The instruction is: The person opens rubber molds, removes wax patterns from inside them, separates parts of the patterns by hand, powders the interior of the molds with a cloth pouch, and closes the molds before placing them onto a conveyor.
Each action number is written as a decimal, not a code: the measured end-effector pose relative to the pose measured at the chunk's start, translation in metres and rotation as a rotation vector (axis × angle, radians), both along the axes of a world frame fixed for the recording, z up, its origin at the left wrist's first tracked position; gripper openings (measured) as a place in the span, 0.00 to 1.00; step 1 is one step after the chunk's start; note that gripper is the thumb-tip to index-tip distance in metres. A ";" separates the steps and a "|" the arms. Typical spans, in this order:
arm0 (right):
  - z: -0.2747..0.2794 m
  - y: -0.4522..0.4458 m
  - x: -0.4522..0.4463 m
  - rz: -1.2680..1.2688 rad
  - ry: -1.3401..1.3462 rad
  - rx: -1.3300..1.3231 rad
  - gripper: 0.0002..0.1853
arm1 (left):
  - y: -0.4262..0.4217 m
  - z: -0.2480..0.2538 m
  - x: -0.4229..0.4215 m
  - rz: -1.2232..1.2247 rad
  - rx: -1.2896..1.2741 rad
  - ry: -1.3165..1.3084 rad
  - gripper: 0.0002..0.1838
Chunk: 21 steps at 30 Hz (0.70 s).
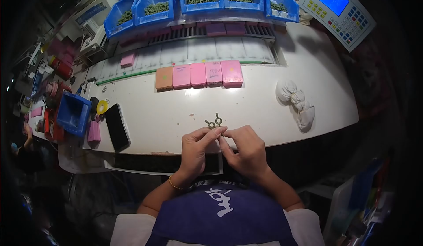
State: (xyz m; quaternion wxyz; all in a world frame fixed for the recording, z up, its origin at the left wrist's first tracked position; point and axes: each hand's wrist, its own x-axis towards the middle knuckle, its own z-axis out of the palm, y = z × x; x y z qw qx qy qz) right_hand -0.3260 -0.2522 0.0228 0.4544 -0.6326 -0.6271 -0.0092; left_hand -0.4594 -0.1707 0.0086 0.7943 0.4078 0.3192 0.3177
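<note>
Small dark green ring-shaped pieces with short stems stick up from between my fingertips, above the front edge of the white table. My left hand pinches them from the left, thumb and forefinger together. From the right, my right hand meets it, its fingers closed at the base of the same pieces. The two hands touch at the fingertips. What lies lower between the fingers is hidden. Beyond the hands stands a row of several pink and orange blocks.
Blue bins of green pieces line the back. A black phone, a blue box and a pink block are at left. A knotted white cloth lies right, below a keypad device. Part of another person shows far left.
</note>
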 end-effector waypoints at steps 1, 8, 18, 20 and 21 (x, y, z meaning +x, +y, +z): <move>0.001 0.000 -0.001 -0.009 -0.017 -0.019 0.09 | -0.001 0.001 0.000 -0.001 0.000 0.000 0.09; -0.009 0.002 -0.007 0.071 0.111 0.039 0.02 | -0.007 0.003 0.002 0.057 0.006 -0.062 0.08; -0.017 -0.007 0.000 0.631 1.968 -0.484 0.14 | -0.001 0.003 -0.001 0.035 0.085 -0.047 0.07; -0.015 -0.015 -0.005 0.417 1.494 -0.808 0.17 | 0.001 0.001 -0.002 0.051 0.086 -0.065 0.07; -0.022 -0.020 -0.010 0.452 1.388 -0.849 0.20 | 0.001 0.001 -0.003 0.062 0.085 -0.084 0.07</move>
